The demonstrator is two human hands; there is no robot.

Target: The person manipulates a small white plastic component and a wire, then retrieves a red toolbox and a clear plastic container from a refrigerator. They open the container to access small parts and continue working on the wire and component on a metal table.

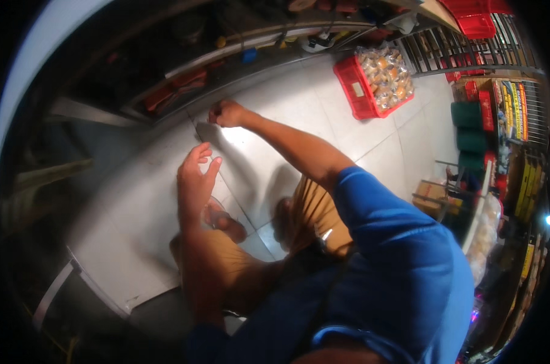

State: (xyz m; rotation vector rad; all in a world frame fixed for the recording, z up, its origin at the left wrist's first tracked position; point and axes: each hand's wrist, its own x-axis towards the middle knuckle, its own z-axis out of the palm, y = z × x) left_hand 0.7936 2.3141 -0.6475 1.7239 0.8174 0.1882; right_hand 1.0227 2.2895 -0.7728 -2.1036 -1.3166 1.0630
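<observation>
Over tiled flr [293, 91] hang curled R hand [228, 114], cupped L hand [195, 176].

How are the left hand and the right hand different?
The left hand is loosely open, but the right hand is curled closed. The right hand is higher in the picture, farther forward than the left hand. Both are bare, with no gloves.

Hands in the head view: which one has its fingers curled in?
The right hand, higher in the picture; the left hand is open, its thumb apart from the fingers.
</observation>
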